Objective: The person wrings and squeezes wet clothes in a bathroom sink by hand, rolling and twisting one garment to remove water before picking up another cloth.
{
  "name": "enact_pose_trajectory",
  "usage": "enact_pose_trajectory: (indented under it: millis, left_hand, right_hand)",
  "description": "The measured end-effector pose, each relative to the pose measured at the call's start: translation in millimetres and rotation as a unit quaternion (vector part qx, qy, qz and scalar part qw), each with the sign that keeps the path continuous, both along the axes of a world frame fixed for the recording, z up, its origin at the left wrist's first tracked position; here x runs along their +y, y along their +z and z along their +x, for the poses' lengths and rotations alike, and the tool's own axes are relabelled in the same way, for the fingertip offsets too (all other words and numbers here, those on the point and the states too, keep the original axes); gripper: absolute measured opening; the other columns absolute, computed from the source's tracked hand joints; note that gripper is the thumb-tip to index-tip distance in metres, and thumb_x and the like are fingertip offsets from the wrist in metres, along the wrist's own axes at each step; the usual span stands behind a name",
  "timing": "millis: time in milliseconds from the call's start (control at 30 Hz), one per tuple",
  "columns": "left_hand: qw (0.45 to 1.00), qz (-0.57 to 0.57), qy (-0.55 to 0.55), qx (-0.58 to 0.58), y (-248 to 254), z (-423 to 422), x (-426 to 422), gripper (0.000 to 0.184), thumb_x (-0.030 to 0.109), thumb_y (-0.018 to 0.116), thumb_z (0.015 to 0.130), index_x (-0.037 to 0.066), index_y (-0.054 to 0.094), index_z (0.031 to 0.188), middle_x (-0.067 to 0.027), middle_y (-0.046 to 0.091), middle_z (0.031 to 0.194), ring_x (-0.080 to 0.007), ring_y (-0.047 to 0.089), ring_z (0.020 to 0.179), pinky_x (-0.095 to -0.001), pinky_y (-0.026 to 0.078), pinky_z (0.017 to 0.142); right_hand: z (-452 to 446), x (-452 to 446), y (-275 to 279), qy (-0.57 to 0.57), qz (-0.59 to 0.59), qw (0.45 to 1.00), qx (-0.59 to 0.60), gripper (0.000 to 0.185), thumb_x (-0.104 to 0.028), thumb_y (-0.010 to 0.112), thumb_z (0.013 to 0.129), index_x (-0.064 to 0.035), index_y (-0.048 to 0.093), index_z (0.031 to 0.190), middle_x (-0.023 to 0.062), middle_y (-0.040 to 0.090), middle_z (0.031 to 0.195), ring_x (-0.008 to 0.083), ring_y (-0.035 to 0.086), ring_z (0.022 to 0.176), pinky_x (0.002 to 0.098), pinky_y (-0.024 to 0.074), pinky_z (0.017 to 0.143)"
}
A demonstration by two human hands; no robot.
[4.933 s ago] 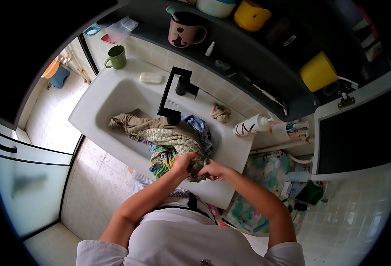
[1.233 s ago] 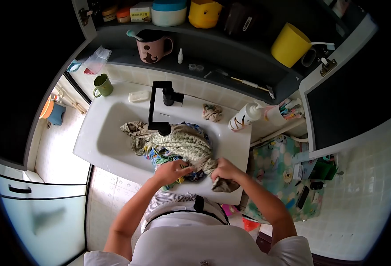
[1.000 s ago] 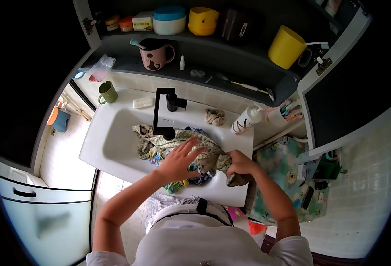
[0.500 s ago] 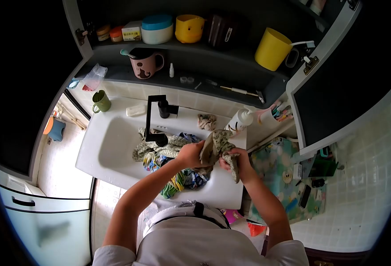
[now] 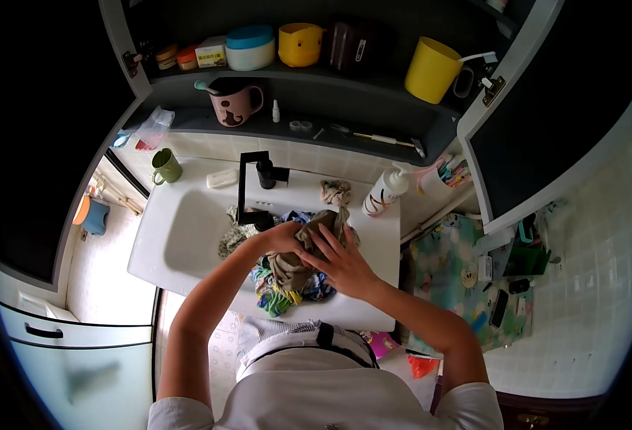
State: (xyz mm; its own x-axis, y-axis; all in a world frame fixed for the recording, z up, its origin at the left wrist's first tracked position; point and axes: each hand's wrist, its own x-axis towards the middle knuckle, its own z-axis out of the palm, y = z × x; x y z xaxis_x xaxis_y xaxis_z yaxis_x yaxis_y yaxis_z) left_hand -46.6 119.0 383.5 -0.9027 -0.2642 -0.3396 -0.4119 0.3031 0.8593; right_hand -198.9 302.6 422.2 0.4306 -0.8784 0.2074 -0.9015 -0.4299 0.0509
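Note:
Bunched brown patterned cloth [image 5: 291, 269] lies at the right part of the white sink [image 5: 187, 236]. My left hand [image 5: 281, 240] grips its upper left side, fingers partly hidden in the folds. Spread over the right side of that cloth, my right hand [image 5: 344, 264] touches it with its fingers apart. Under the brown cloth is a colorful cloth [image 5: 276, 297], with blue patterned fabric beside it. The black faucet [image 5: 243, 190] stands over the basin, just left of the bundle. A small crumpled cloth [image 5: 335, 192] rests on the sink's back ledge.
On the sink's back ledge stand a green cup [image 5: 166, 166], a soap bar [image 5: 222, 178] and a white pump bottle [image 5: 386, 192]. Above, the dark shelf [image 5: 373, 82] holds a pink mug [image 5: 234, 106] and a yellow cup [image 5: 432, 70]. An open cabinet door [image 5: 552, 136] is at the right.
The brown cloth, lifted and stretched between both hands half a second ago, is now lower and bunched over the colorful cloth. My right hand has moved left and its fingers have spread.

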Motion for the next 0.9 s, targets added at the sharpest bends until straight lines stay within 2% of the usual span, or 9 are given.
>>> enact_pose_trajectory:
  millis: [100,233,267,400,500,533,633,800,900]
  left_hand:
    - [0.990,0.123,0.006,0.062,-20,2,-4,0.047,0.020,0.082,0.061,0.002,0.068,0.101,-0.0068,0.072,0.088,-0.0184,0.063,0.087,-0.0317,0.049,0.082]
    - [0.981,0.191,-0.036,0.023,-27,15,-11,0.041,0.017,0.078,0.067,0.001,0.068,0.103,-0.0066,0.070,0.093,-0.0167,0.061,0.090,-0.0285,0.046,0.086]
    - [0.978,0.207,-0.035,0.021,-25,19,-9,0.045,0.016,0.075,0.071,0.001,0.064,0.112,-0.0076,0.069,0.100,-0.0170,0.061,0.092,-0.0285,0.047,0.087]
    - [0.906,0.417,0.049,0.042,-34,33,-1,0.056,0.019,0.075,0.076,0.002,0.056,0.126,-0.0072,0.064,0.112,-0.0175,0.057,0.104,-0.0292,0.044,0.094]
    - [0.928,0.347,0.069,0.117,-15,25,15,0.070,0.007,0.077,0.071,0.001,0.045,0.133,-0.0079,0.057,0.121,-0.0198,0.052,0.114,-0.0328,0.040,0.101]
    - [0.907,0.349,0.144,0.185,-18,21,21,0.095,0.017,0.085,0.066,0.003,0.030,0.142,-0.0083,0.050,0.130,-0.0216,0.046,0.121,-0.0347,0.034,0.106]
    - [0.951,0.099,0.150,0.251,-12,6,31,0.115,0.027,0.091,0.059,0.004,0.020,0.147,-0.0084,0.048,0.131,-0.0201,0.045,0.121,-0.0344,0.035,0.105]
    - [0.927,-0.277,0.240,0.080,4,12,69,0.136,0.062,0.087,0.042,0.009,0.021,0.148,-0.0195,0.055,0.125,-0.0359,0.048,0.122,-0.0475,0.035,0.104]
    - [0.899,-0.311,0.306,0.047,7,-1,90,0.133,0.061,0.086,0.043,0.010,0.022,0.148,-0.0174,0.059,0.119,-0.0326,0.053,0.116,-0.0488,0.036,0.100]
  right_hand:
    - [-11,-27,-37,0.030,-0.075,0.996,-0.027,0.073,-0.014,0.064,0.077,-0.0409,0.036,0.139,0.0146,0.029,0.149,0.0347,0.015,0.144,0.0679,0.0172,0.107]
    - [-9,-49,-38,0.074,-0.133,0.988,-0.033,0.067,-0.016,0.057,0.083,-0.0459,0.036,0.139,0.0165,0.042,0.141,0.0301,0.047,0.120,0.0448,0.0415,0.092]
    - [-12,-56,-33,0.116,-0.183,0.976,-0.008,0.067,-0.014,0.054,0.083,-0.0408,0.036,0.142,0.0140,0.053,0.126,0.0247,0.055,0.096,0.0351,0.0440,0.077]
    - [-24,-72,-16,0.135,-0.204,0.966,0.085,0.058,-0.016,0.052,0.084,-0.0217,0.045,0.141,0.0036,0.052,0.089,0.0178,0.050,0.082,0.0340,0.0429,0.071]
    - [-34,-78,-2,0.123,-0.191,0.968,0.110,0.059,-0.015,0.053,0.083,-0.0191,0.045,0.141,0.0015,0.050,0.086,0.0168,0.050,0.083,0.0327,0.0418,0.072]
    - [-38,-81,-1,0.107,-0.176,0.974,0.098,0.062,-0.013,0.054,0.081,-0.0138,0.043,0.142,0.0019,0.053,0.088,0.0177,0.052,0.087,0.0323,0.0419,0.075]
    - [-39,-88,3,0.039,-0.113,0.989,0.082,0.065,-0.011,0.056,0.078,-0.0112,0.042,0.142,0.0035,0.055,0.092,0.0200,0.054,0.092,0.0323,0.0424,0.077]
    - [-34,-89,11,-0.026,0.002,0.997,0.073,0.074,-0.009,0.065,0.069,-0.0049,0.043,0.139,0.0109,0.061,0.097,0.0265,0.060,0.092,0.0364,0.0493,0.075]
    - [-33,-92,7,-0.023,0.016,0.997,0.076,0.073,-0.008,0.065,0.067,-0.0026,0.045,0.137,0.0119,0.062,0.095,0.0275,0.062,0.089,0.0380,0.0515,0.070]
